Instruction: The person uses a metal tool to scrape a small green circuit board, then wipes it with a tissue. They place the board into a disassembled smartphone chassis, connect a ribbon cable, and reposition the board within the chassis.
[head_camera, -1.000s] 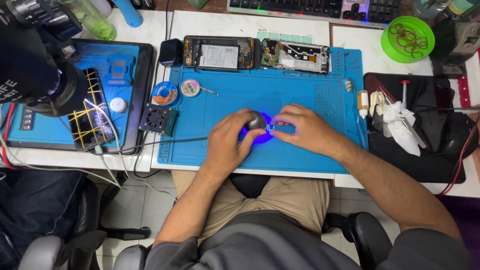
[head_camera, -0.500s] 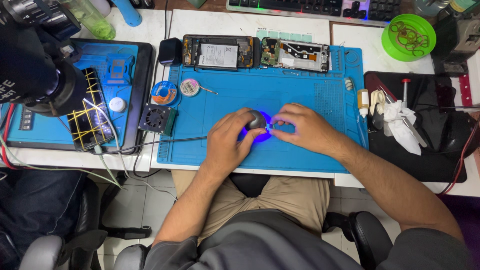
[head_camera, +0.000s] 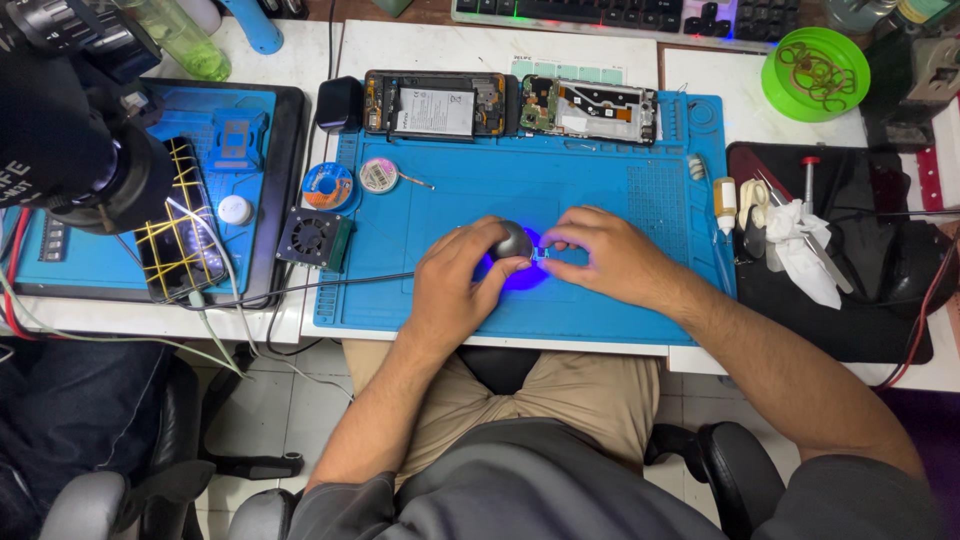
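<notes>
On the near middle of the blue silicone work mat (head_camera: 600, 190), the left hand (head_camera: 450, 290) is wrapped round a small dark rounded lamp (head_camera: 514, 240); its head points down at the mat, throwing a blue-violet glow beneath, and its long axis cannot be told under the fingers; the right hand (head_camera: 610, 258) lies just right of it, fingertips pinched together on a tiny part in the glow, too small to make out; at the mat's far edge lies an opened black phone (head_camera: 440, 102).
</notes>
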